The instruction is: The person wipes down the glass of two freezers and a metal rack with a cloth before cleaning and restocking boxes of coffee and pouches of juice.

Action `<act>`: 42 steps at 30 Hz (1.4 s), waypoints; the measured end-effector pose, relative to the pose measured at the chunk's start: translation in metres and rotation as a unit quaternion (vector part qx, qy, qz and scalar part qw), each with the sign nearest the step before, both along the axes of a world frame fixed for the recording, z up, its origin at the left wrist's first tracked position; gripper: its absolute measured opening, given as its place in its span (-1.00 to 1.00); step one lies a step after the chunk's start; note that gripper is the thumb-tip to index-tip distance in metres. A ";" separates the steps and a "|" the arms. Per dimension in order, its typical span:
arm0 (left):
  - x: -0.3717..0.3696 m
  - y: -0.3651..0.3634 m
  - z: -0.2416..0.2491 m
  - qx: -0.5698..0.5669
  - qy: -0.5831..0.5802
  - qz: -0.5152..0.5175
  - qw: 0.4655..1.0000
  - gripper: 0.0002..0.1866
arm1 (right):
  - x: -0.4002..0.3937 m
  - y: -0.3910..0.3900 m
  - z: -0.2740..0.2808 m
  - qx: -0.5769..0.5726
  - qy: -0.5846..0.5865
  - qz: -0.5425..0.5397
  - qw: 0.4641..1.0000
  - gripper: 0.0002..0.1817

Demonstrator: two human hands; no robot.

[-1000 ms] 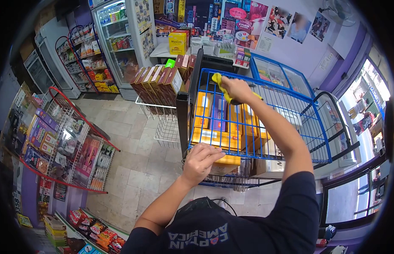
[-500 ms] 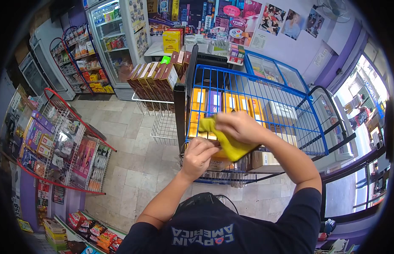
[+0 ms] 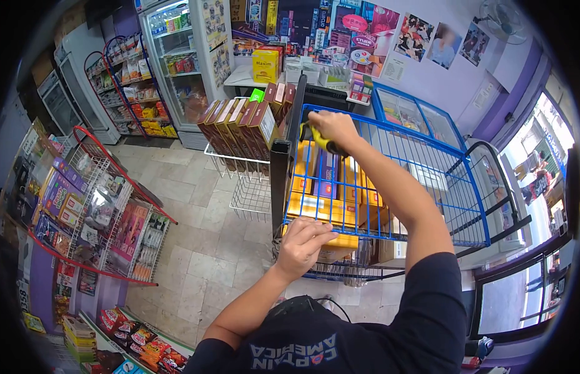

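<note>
Above the blue rack (image 3: 477, 201), my right hand (image 3: 335, 128) clutches limp, light-looking cloth (image 3: 317, 136), best gripped mid-bunch; left hand (image 3: 300, 246): fingers together, pinch unclear.

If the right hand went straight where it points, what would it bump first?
The right hand would probably bump the black bar beside it first, but depth is unclear.

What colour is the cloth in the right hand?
The cloth is yellow-green, seen in the head view.
</note>
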State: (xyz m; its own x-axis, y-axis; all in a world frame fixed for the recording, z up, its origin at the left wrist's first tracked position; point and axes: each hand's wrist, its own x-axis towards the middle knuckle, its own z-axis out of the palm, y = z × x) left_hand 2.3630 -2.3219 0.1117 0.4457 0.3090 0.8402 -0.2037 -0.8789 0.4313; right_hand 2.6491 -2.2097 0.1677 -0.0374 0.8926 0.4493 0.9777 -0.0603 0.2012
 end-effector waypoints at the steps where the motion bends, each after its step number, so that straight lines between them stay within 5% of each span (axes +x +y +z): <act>1: 0.001 -0.001 0.000 0.000 -0.001 0.003 1.000 -0.62 | 0.011 0.008 0.000 0.005 -0.002 -0.007 1.000 -0.84; 6: -0.001 -0.002 0.002 -0.003 0.004 -0.001 1.000 -0.64 | 0.016 0.024 -0.001 0.021 0.039 -0.099 0.994 -0.81; 12: -0.001 -0.003 0.001 -0.006 0.004 0.003 1.000 -0.66 | -0.062 -0.060 0.016 -0.118 0.093 -0.057 0.987 -0.80; 19: 0.000 -0.004 0.000 0.006 0.005 0.011 1.000 -0.71 | -0.108 -0.152 0.016 -0.075 0.181 0.128 0.972 -0.82; 26: -0.002 -0.005 0.003 -0.003 -0.009 0.011 1.000 -0.66 | -0.076 -0.207 0.060 -0.252 0.100 0.000 0.963 -0.77; 28: -0.003 -0.006 0.003 -0.008 -0.003 0.005 1.000 -0.67 | -0.068 -0.203 0.077 -0.211 0.056 -0.098 0.971 -0.73; 32: 0.000 -0.005 0.002 -0.010 -0.004 0.006 1.000 -0.67 | -0.088 -0.150 0.054 0.034 0.281 -0.021 0.959 -0.67; 36: -0.002 -0.005 0.004 -0.008 0.007 0.000 1.000 -0.68 | -0.123 -0.152 0.016 -0.073 0.125 -0.034 0.989 -0.73; 42: -0.003 -0.007 0.008 -0.020 0.016 -0.005 1.000 -0.69 | -0.071 -0.238 0.013 -0.050 0.104 -0.084 0.990 -0.72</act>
